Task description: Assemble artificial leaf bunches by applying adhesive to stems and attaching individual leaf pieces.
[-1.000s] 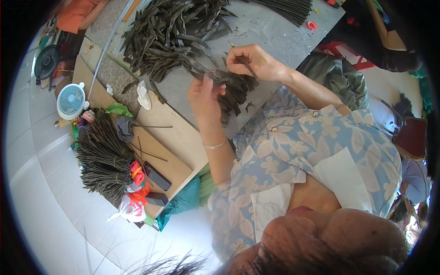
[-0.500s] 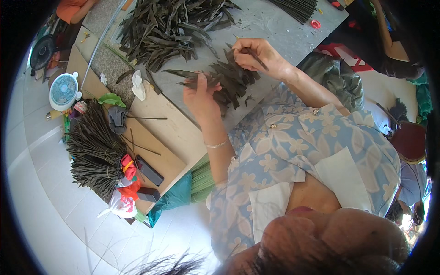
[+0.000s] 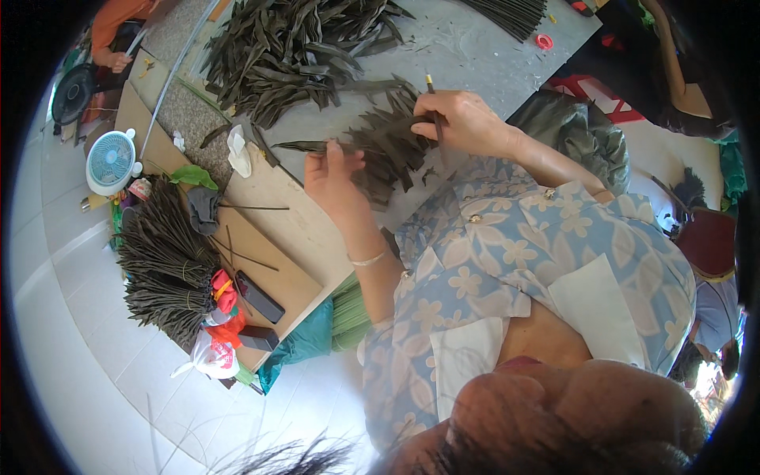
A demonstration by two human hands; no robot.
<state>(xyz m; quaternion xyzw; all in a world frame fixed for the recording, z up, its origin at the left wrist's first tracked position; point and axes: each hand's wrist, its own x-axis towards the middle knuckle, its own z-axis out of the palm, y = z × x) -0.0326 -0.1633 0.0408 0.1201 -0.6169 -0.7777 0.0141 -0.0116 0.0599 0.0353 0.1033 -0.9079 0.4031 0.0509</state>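
Note:
My left hand [image 3: 336, 176] pinches a long dark leaf strip [image 3: 297, 146] between thumb and fingers, near the table edge. A row of overlapping dark leaf pieces [image 3: 384, 142] runs from there toward my right hand [image 3: 471, 123]. That hand is closed on a slim dark stick-like tool [image 3: 438, 131] with a yellow and white end, held nearly upright. Its fingers also touch the end of the leaf row; how they grip it is hidden. Beyond both hands lies a large heap of loose dark leaves [image 3: 273, 59].
Thin dark stems [image 3: 507, 14] and a red tape ring [image 3: 543, 42] lie on the grey table [image 3: 467, 47]. To the left are tied dark bundles [image 3: 170, 249], a phone [image 3: 260, 297] and a small fan [image 3: 111, 161]. Another person's hand [image 3: 115, 59] shows far left.
My right hand has turned, so the tool now stands more upright with its yellow end showing. My left hand and the leaf strip have shifted slightly left. The other person's hand has come into view.

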